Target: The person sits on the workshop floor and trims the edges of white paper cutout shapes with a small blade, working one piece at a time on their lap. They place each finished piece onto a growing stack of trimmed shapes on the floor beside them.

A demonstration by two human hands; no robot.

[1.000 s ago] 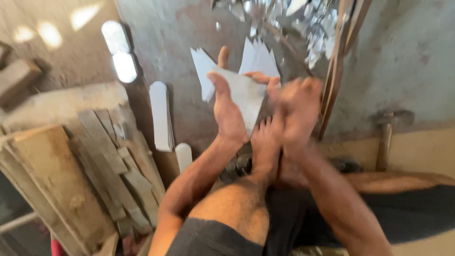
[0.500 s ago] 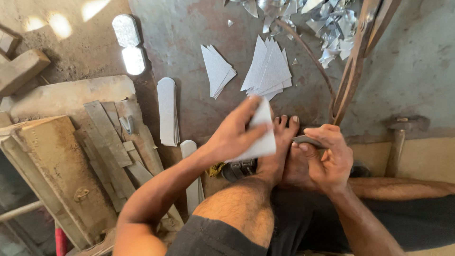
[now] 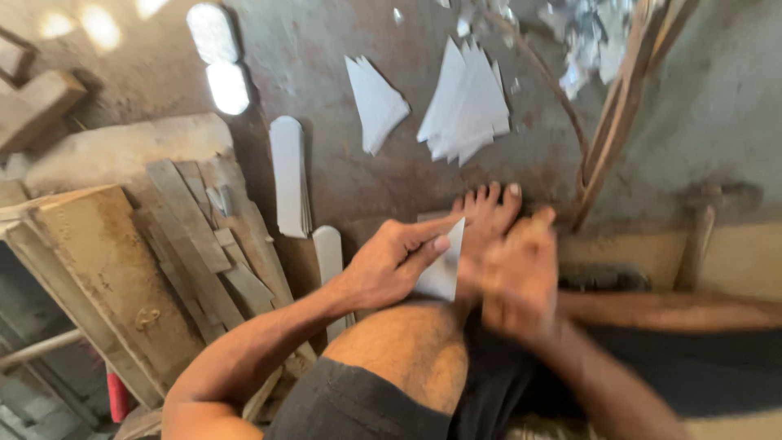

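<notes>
A: Far left of the foot: stacked wooden planks, weathered, leaning against a timber box. Looks like stock kept within arm's reach of the seat.

B: Between the planks and the foot?

A: Two long white strips with rounded ends lying flat on the concrete floor, a shorter one nearer the knee. Farther up the floor from them, two bright rounded pieces.

B: Left hand?

A: Left hand is just left of the foot, fingers curled around a white sheet piece, thumb and forefinger pinching its upper edge. The piece rests against the inner side of the foot; my read is that the foot serves as a stop to steady it.

B: Above the foot?

A: Two fans of white triangular cut pieces, the smaller fan to the left, both well apart from the toes. Laid out in overlapping stacks, probably sorted as finished cuts.

B: Right hand?

A: Right hand sits just right of the foot, heavily blurred. It appears closed as a fist, but whether it grips anything I cannot tell.

B: Farther right?

A: Thin wooden sticks leaning up from beside the foot, a heap of shiny offcuts beyond them, and a hammer resting head-up at the far right.
</notes>
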